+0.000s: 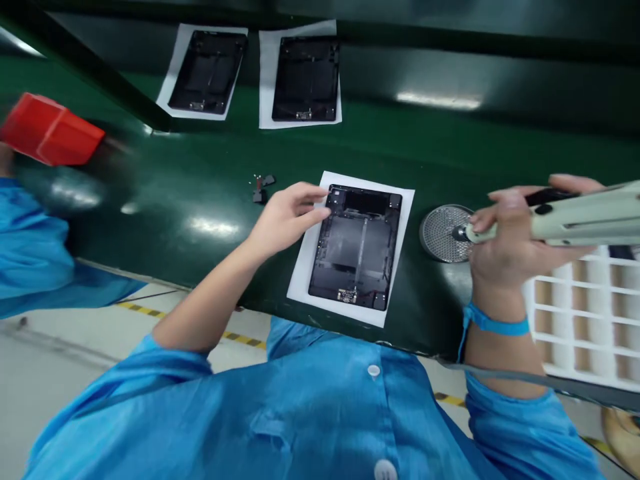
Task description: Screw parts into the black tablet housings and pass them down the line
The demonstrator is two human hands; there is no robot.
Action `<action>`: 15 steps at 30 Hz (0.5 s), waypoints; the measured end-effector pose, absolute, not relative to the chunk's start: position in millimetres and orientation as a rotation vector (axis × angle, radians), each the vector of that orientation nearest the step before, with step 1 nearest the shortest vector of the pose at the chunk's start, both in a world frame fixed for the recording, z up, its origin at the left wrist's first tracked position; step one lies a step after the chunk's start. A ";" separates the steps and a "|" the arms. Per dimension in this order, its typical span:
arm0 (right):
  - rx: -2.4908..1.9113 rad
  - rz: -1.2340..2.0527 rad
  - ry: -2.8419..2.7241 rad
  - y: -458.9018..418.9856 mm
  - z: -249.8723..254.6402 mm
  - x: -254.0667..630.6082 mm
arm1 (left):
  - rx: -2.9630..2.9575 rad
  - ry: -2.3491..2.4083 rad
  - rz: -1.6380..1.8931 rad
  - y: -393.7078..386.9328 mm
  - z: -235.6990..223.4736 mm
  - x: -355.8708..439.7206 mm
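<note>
An opened tablet housing (345, 240) with its inner parts exposed lies tilted on a white sheet (400, 203) in front of me. My left hand (290, 217) is at the housing's upper left corner, thumb and fingers apart; whether the fingertips touch its edge I cannot tell. In my right hand (505, 237) is a pale green electric screwdriver (585, 217), held nearly level. The screwdriver's tip points left, over a round metal dish with a perforated top (445, 233). A blue band (497, 325) circles my right wrist.
Two more tablet housings (209, 70) (307, 77) rest on white sheets at the back. Small black parts (260, 190) lie left of my left hand. At the far left another person's sleeve (30, 247) shows beside a red bin (53, 130). A white compartment tray (595, 313) sits at right.
</note>
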State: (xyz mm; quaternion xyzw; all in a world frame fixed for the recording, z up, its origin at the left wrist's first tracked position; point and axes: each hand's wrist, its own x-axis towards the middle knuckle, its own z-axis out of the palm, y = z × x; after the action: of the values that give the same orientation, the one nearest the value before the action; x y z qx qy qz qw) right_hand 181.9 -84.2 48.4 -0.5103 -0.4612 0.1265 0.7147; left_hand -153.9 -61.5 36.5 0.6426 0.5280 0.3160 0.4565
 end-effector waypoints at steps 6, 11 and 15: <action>-1.108 0.280 -0.991 -93.3 37.3 199.3 | 1.102 1.493 0.380 -112.4 48.9 -191.9; -1.071 0.267 -1.081 -97.5 38.1 195.1 | 1.403 1.580 0.265 -107.7 42.8 -161.0; -1.099 0.244 -1.085 -99.1 32.1 196.9 | 1.130 1.507 0.431 -88.5 48.0 -152.9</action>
State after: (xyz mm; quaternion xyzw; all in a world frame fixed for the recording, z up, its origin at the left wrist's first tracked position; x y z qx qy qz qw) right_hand 196.9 -99.1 32.1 -0.4950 -0.4891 0.1101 0.7097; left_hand -152.9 -88.5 48.0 0.4810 0.6415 0.1833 0.5687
